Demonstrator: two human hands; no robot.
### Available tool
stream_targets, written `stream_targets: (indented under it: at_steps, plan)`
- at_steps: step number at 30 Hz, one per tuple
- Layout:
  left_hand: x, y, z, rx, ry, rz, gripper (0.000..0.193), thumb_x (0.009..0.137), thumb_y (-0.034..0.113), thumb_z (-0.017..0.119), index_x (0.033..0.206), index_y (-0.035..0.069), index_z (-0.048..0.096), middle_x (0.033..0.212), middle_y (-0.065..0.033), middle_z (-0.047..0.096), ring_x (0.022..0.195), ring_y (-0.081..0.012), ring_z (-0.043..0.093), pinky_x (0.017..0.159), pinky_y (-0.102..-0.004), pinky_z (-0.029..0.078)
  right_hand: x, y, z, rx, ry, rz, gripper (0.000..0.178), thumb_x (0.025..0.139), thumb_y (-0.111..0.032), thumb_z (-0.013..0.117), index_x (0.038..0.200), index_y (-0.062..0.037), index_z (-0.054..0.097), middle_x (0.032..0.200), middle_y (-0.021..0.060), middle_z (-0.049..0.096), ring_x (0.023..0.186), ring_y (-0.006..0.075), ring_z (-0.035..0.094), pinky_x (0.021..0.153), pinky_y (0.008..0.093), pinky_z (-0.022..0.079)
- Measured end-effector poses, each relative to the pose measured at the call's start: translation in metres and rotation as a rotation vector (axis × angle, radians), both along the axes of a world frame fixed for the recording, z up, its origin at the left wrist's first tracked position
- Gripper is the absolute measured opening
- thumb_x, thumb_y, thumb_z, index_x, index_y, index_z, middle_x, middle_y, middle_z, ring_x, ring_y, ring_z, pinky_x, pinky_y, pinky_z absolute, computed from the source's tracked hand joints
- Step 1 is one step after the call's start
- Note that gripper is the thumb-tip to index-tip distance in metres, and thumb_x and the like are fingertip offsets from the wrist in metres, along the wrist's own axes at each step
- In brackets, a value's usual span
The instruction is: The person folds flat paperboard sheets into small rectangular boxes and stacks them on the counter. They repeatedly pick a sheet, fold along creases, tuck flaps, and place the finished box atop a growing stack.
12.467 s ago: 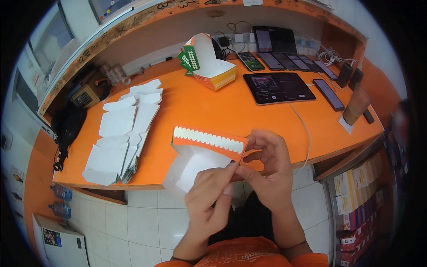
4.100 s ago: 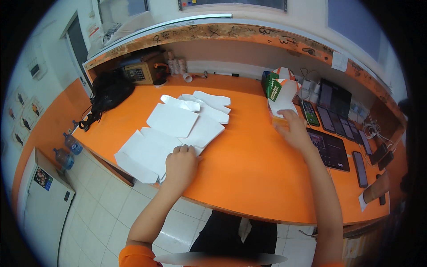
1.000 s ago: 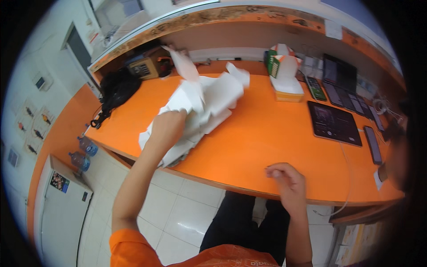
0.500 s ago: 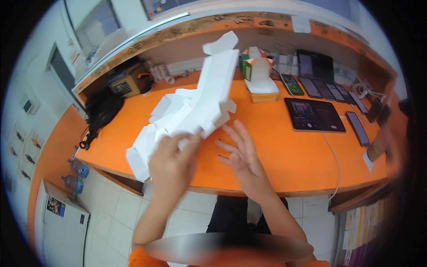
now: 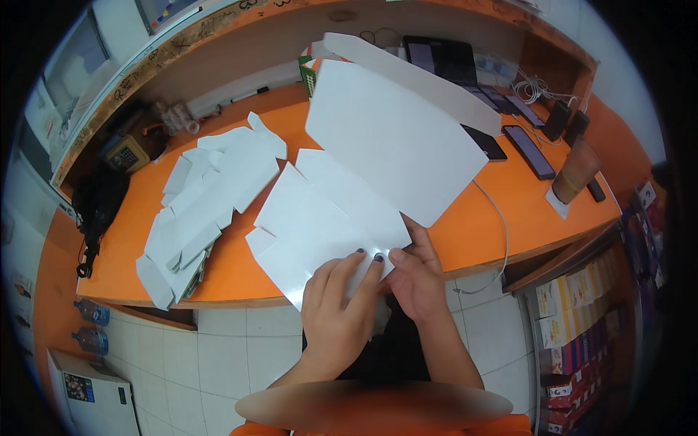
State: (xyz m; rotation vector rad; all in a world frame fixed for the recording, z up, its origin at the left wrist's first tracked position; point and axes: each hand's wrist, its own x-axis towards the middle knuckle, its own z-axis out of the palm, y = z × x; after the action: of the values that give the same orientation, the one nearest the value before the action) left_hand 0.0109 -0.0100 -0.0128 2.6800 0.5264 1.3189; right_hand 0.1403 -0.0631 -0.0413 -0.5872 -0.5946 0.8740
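Note:
A white die-cut cardboard box blank (image 5: 392, 138) is held up in front of me, its large panel tilting away and a narrow flap standing along its far edge. My right hand (image 5: 420, 283) pinches its near right edge, with the thumb on top and the fingers behind. My left hand (image 5: 336, 305) grips the near edge, fingers lying on the glossy face; its thumb is hidden. To the left, a loose stack of white box blanks (image 5: 207, 192) lies on the orange desk (image 5: 251, 287).
Behind the blank are a green and orange carton (image 5: 308, 73), a dark tablet (image 5: 486, 144) and several phones. A phone (image 5: 528, 151) and a brown drink cup (image 5: 576, 174) stand at the right. A black bag (image 5: 102, 200) lies far left. A white cable (image 5: 502, 225) hangs over the desk's front edge.
The blank has come off the pile and toward me, now in both hands. My right hand has closed on its edge. The view has turned to the right.

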Motion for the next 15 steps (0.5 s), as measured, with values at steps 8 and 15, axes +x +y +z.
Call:
stream_targets:
  at_steps: [8,15]
  plan:
    - [0.0,0.003,0.004,-0.545,-0.155,-0.167,0.031,0.08,-0.001,0.069,0.111,0.003,0.064,0.111,-0.0136,0.063,0.102,-0.0281,0.061,0.084,-0.038,0.051,0.01,-0.003,0.025,-0.19,-0.385,-0.238,0.027,0.099,-0.014,0.055,0.121,-0.0005,0.062,0.116,0.0104,0.065,0.108,0.0221,0.062,0.092,0.0366,0.051]
    - [-0.024,0.013,-0.002,-1.087,-0.325,-0.403,0.052,0.087,0.004,0.061,0.137,0.001,0.046,0.124,-0.0108,0.059,0.115,-0.0235,0.058,0.097,-0.0366,0.048,-0.012,-0.008,0.059,-0.072,-1.264,-0.449,0.03,0.085,-0.005,0.062,0.115,-0.0044,0.068,0.125,0.0142,0.062,0.12,0.0323,0.055,0.101,0.0401,0.044]
